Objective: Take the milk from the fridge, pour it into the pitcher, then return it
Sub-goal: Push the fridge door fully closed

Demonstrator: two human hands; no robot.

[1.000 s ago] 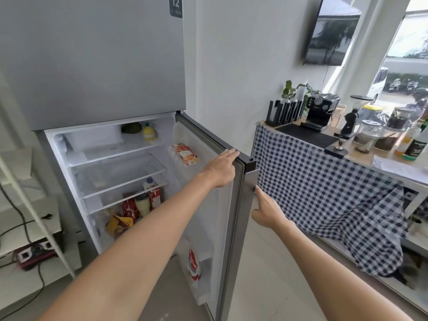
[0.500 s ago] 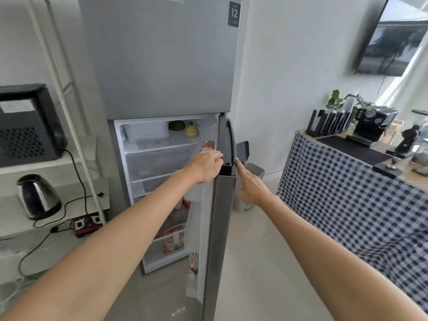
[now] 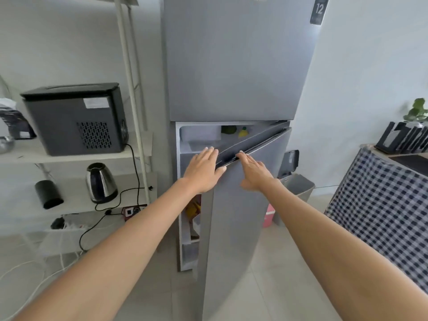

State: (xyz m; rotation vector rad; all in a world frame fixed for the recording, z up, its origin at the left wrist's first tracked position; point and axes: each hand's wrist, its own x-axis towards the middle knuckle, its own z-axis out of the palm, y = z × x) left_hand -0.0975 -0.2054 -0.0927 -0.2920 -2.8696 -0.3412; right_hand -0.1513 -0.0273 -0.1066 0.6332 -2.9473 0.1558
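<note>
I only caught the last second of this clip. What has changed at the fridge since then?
The lower fridge door has swung most of the way shut. The left hand has let go of its top edge; both it and the right hand now press flat. A gap remains.

"12" on dark sticker [image 3: 319, 10], fridge [image 3: 234, 61] top door.

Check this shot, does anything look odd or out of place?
Nothing looks spilled or damaged. The lower fridge door is still ajar, both hands flat on it; a bin stands open.
</note>
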